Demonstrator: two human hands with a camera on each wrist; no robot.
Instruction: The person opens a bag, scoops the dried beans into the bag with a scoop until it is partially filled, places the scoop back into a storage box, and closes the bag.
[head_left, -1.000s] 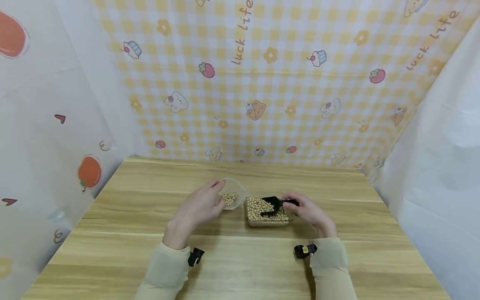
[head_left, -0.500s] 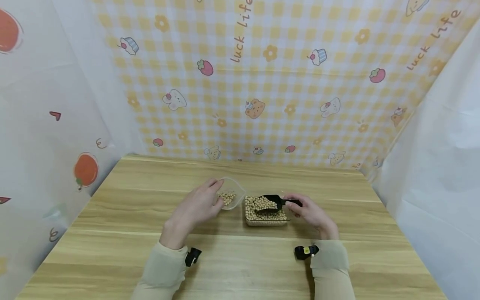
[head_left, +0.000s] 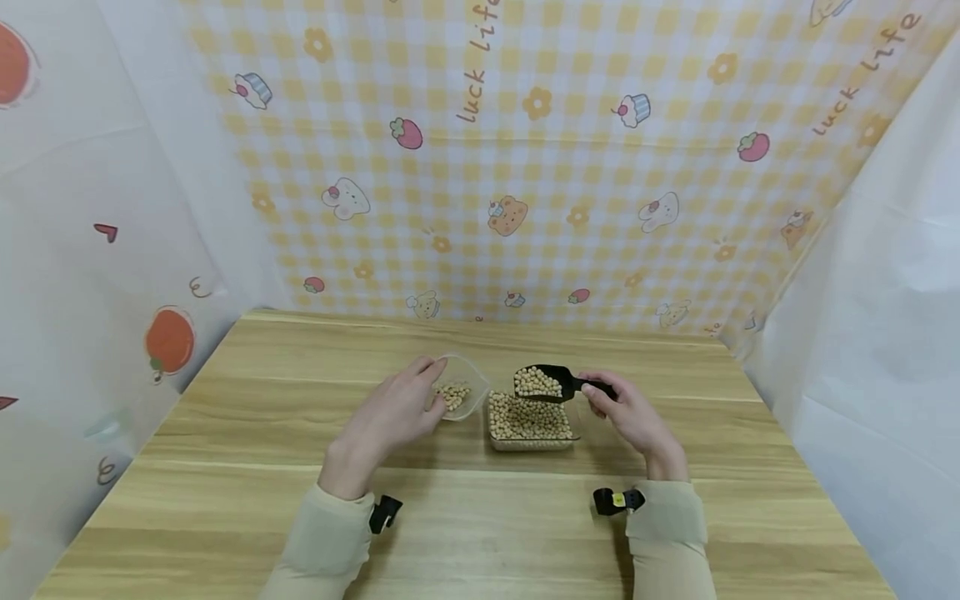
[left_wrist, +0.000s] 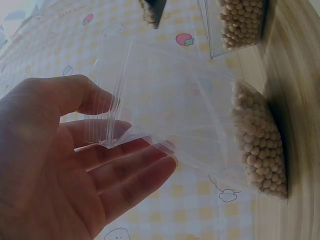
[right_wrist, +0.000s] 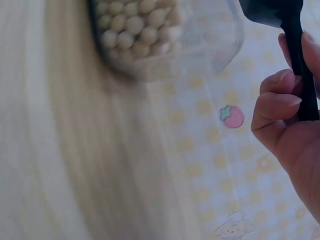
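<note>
My left hand [head_left: 397, 410] pinches the rim of a clear plastic bag [left_wrist: 170, 90] between thumb and index finger, and its mouth gapes. Soybeans [left_wrist: 257, 142] fill the bottom of the bag, which stands on the table. In my right hand [head_left: 630, 414] is the handle of a black scoop [head_left: 572, 386], heaped with soybeans [head_left: 537, 382]. It hangs above a clear rectangular container [head_left: 534, 446] of soybeans, just right of the bag. The right wrist view shows fingers curled round the scoop handle [right_wrist: 301, 65]; most of the scoop's bowl is cut off there.
Both things stand on a wood-grain table [head_left: 480, 525]. A yellow checked cloth [head_left: 465, 183] hangs behind it, with white sheets at the left and right sides. Each wrist carries a small black camera.
The right hand has lifted the scoop out of the beans in the container, now loaded and held above it. The left hand keeps its hold on the bag.
</note>
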